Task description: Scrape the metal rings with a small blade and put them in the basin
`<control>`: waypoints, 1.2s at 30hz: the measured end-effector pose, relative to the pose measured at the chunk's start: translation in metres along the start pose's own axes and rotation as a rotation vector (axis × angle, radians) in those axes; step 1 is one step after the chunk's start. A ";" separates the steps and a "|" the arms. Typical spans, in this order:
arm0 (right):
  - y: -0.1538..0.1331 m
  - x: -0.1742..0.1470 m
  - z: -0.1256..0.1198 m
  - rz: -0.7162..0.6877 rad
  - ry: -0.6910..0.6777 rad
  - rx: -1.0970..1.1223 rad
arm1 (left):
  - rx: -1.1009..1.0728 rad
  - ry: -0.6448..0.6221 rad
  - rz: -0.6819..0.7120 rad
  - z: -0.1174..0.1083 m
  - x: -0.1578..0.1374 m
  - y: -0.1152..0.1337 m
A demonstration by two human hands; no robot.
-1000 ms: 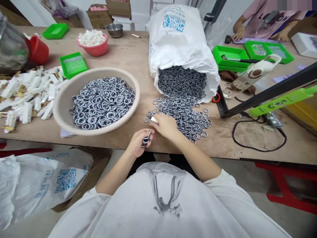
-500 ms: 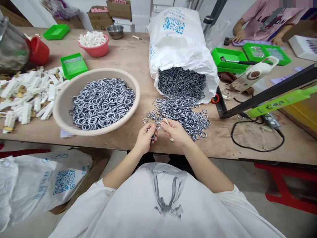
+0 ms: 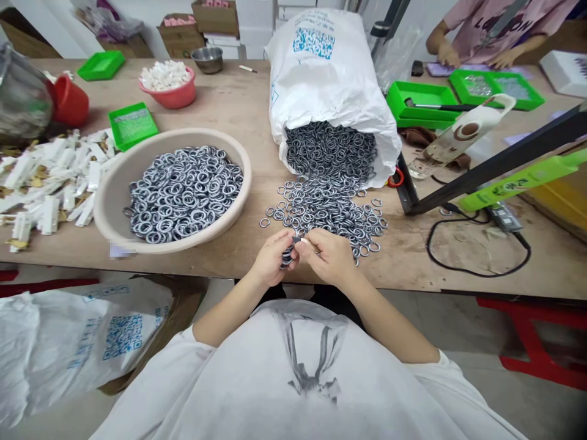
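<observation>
From the head view, we see our left hand (image 3: 271, 260) and right hand (image 3: 331, 255) meeting at the near edge of the counter (image 3: 238, 104). The left hand is clamped on a small stack of metal rings (image 3: 287, 255); the right hand pinches a pale stick (image 3: 308, 243) whose tip touches that stack. The stick's long axis runs roughly left to right, pointing toward the left hand. The loose ring pile (image 3: 328, 208) lies just beyond both hands, slightly nearer the right one, spilling from the mouth of a white woven sack (image 3: 325, 73) lying on its side mid-counter. Toward the left edge sits a round beige basin (image 3: 119, 189), smooth plastic, heaped with the same shiny grey rings. White plastic clips (image 3: 50, 177) scatter at the far left. At the far right corner another person's hand (image 3: 447, 56) works over green trays (image 3: 422, 98).
</observation>
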State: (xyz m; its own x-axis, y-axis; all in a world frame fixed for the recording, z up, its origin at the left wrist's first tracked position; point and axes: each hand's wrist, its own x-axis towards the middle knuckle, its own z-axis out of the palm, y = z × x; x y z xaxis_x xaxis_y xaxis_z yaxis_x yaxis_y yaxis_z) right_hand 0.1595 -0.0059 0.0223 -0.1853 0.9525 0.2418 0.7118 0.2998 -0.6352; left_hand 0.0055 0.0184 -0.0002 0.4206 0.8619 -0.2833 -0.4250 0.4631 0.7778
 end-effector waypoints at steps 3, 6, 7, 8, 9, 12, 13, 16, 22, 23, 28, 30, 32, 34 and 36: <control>-0.002 -0.001 0.002 -0.029 -0.030 -0.019 | 0.001 -0.016 -0.005 -0.001 -0.001 0.001; 0.004 0.003 0.004 -0.007 -0.041 0.014 | 0.013 -0.082 -0.028 -0.001 -0.006 0.002; 0.008 0.005 0.005 0.033 -0.034 0.023 | 0.021 -0.127 -0.051 -0.001 -0.009 0.003; 0.012 0.008 0.006 0.083 -0.023 0.029 | 0.026 -0.181 -0.077 -0.001 -0.012 0.003; 0.016 0.012 0.007 0.133 -0.016 0.030 | 0.025 -0.229 -0.095 -0.003 -0.015 0.003; 0.023 0.027 0.014 0.194 -0.047 -0.033 | -0.013 -0.242 -0.066 -0.012 -0.022 0.004; 0.023 0.034 0.019 0.177 -0.074 -0.076 | -0.021 -0.204 -0.044 -0.016 -0.024 0.004; 0.014 0.057 0.042 0.086 -0.173 -0.245 | -0.008 -0.085 -0.016 -0.033 -0.026 0.004; -0.004 0.096 0.089 0.084 -0.372 -0.440 | -0.060 0.074 -0.014 -0.050 -0.027 0.001; -0.004 0.098 0.091 0.091 -0.361 -0.434 | -0.065 0.092 -0.022 -0.052 -0.027 0.002; 0.011 0.079 0.062 0.120 -0.257 -0.135 | -0.047 0.148 -0.050 -0.053 -0.021 0.002; 0.017 0.062 0.046 0.140 -0.241 0.295 | -0.020 0.114 -0.076 -0.048 -0.014 0.001; 0.019 0.046 0.034 0.158 -0.244 0.628 | -0.014 0.028 -0.125 -0.039 -0.007 -0.002; 0.019 0.033 0.027 0.193 -0.223 0.786 | -0.040 -0.073 -0.184 -0.029 0.000 -0.005; 0.019 0.025 0.023 0.221 -0.175 0.843 | -0.080 -0.134 -0.223 -0.017 0.004 -0.007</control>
State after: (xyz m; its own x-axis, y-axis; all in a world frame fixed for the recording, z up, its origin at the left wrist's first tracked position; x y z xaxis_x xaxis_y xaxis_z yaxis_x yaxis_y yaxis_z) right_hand 0.1530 0.0244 -0.0005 -0.2531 0.9672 -0.0221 0.0208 -0.0174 -0.9996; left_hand -0.0039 0.0217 -0.0166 0.6114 0.7038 -0.3617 -0.3698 0.6582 0.6557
